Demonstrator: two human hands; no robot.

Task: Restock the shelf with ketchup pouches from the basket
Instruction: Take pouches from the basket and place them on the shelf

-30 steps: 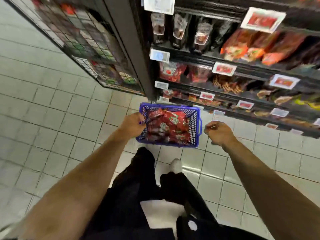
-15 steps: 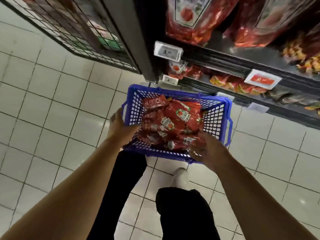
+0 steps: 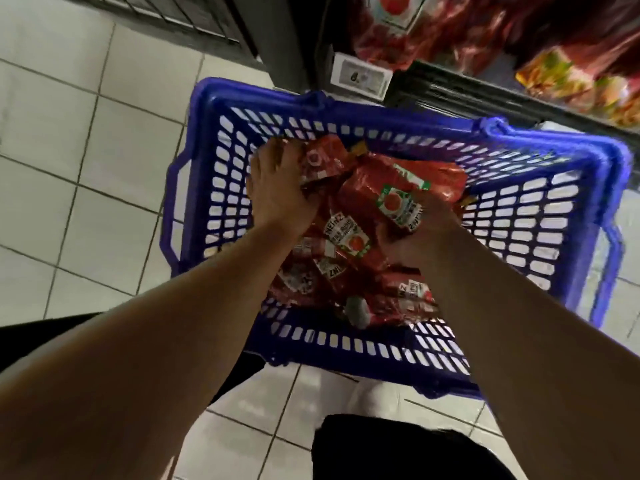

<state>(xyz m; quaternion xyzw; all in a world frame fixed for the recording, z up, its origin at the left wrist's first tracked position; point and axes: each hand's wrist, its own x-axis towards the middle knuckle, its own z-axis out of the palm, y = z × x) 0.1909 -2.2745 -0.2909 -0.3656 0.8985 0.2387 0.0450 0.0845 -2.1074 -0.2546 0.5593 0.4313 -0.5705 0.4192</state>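
Observation:
A blue plastic basket (image 3: 540, 216) sits on the tiled floor below me, holding several red ketchup pouches (image 3: 346, 244). My left hand (image 3: 277, 192) is inside the basket at its far left, fingers curled over the edge of a red pouch (image 3: 325, 161). My right hand (image 3: 419, 237) grips another ketchup pouch (image 3: 398, 199) from underneath, label side up. The shelf (image 3: 450, 95) stands just beyond the basket, with red pouches (image 3: 433, 32) on it.
A white price tag (image 3: 362, 76) hangs on the shelf edge above the basket. Yellow and red packets (image 3: 571, 88) lie on the shelf to the right. A dark upright post (image 3: 273, 32) and a wire rack (image 3: 166, 12) stand at the far left. My dark trouser legs (image 3: 398, 448) are below.
I have bent closer to the basket. Both hands left the basket's rim and went inside it; the left now holds one pouch, the right another.

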